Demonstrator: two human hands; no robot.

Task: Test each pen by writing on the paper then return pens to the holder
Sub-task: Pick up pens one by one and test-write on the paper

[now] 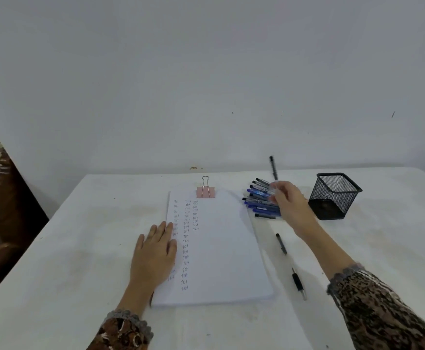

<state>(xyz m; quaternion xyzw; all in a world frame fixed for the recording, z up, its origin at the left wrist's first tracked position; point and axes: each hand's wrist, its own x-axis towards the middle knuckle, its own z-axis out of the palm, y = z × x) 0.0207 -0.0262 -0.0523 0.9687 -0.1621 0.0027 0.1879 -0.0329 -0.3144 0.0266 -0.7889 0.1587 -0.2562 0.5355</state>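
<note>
A white paper stack (221, 248) lies mid-table with columns of small handwritten marks on its left half, clamped at the top by a pink binder clip (206, 192). My left hand (155, 251) rests flat on the paper's left edge. My right hand (291, 205) is over a pile of several blue and black pens (259, 200) and holds a black pen (273, 169) that sticks upward, blurred. The black mesh pen holder (333, 195) stands right of the pile. Two black pens lie right of the paper, one (281, 243) higher and one (298, 284) lower.
A white cloth covers the table (80, 261), which ends at a plain white wall behind. Dark wooden furniture (1, 210) stands off the table's left edge.
</note>
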